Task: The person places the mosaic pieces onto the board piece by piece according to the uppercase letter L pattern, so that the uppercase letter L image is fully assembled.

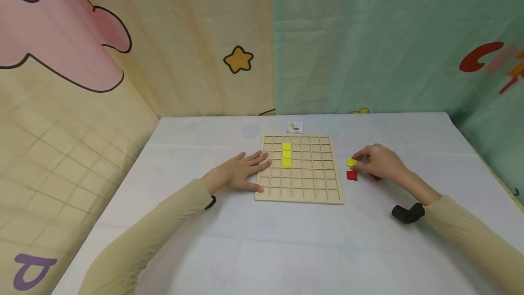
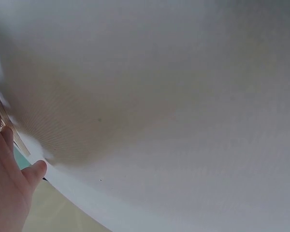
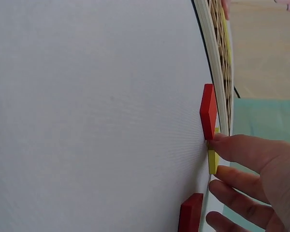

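Note:
A wooden grid board (image 1: 303, 185) lies on the white table, with several yellow square tiles (image 1: 286, 154) in one column of its cells. My left hand (image 1: 241, 172) rests on the board's left edge, fingers spread; the left wrist view shows part of this hand (image 2: 12, 179) at its edge. To the right of the board my right hand (image 1: 380, 162) pinches a loose yellow tile (image 1: 351, 162) between thumb and fingers. Just below that tile lies a red tile (image 1: 351, 175). Another red tile (image 3: 191, 212) is partly hidden under the right hand in the head view.
Behind the board lies a small printed pattern card (image 1: 295, 127) with a grid on it. A patterned curtain (image 1: 196, 49) stands along the table's back edge. Black bands (image 1: 409, 213) sit on the wrists.

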{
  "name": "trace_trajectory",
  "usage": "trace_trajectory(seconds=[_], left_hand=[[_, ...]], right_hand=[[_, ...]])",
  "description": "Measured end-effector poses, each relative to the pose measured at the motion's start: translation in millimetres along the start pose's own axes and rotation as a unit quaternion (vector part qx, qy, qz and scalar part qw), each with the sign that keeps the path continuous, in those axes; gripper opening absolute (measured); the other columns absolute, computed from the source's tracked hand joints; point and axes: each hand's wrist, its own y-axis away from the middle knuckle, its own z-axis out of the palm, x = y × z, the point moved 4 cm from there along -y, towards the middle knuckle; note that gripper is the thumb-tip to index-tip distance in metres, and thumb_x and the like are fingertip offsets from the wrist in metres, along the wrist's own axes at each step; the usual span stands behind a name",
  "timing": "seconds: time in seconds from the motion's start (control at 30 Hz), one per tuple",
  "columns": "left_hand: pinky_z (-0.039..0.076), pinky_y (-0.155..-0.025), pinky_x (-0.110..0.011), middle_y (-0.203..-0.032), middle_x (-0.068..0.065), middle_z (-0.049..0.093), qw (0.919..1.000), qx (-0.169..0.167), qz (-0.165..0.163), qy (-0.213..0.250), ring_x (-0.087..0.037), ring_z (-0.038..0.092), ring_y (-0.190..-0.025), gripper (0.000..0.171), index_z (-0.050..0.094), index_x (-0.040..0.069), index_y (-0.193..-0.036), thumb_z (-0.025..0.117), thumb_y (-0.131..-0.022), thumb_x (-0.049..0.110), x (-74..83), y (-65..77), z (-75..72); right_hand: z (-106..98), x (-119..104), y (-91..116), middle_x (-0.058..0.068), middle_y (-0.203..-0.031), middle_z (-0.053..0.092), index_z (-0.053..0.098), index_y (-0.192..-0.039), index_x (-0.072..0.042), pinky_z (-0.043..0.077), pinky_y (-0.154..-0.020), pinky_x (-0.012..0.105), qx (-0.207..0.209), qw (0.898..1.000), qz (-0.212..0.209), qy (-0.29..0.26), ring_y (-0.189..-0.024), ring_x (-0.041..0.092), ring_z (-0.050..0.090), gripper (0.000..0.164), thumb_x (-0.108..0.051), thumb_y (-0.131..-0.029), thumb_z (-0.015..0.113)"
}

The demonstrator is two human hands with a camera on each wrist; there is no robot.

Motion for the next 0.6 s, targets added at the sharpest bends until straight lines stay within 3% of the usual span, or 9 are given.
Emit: trace_trajectory(seconds=[0.23,0.6], left_hand=[[0.007,-0.12,-0.055,-0.163,0.005,-0.009,1.0,0.004,0.003,-0.006,-0.017,-0.008,-0.151,0.089,-0.001,0.03,-0.155,0.038,-0.088,0.073,1.2,0.9,1.5],[0.007,-0.12,-0.055,-0.163,0.004,-0.007,0.9999,0.014,0.008,-0.004,-0.017,-0.006,-0.151,0.088,0.001,0.028,-0.155,0.04,-0.089,0.072,-0.1,0.8,1.7]], right_hand=[[0.3,2.9,4.1,0.009,-0.098,0.073,0.075,-0.103,-0.007,0.05,-0.071,0.037,-0.002,1.0,0.002,0.0,-0.091,0.025,0.059,0.034,-0.03,-0.078,0.078],[-10.3,-11.5,-1.6,0.01,-0.094,0.073,0.076,-0.101,-0.008,0.049,-0.063,0.034,0.028,0.999,-0.009,0.023,-0.09,0.026,0.058,0.031,-0.028,-0.077,0.076]])
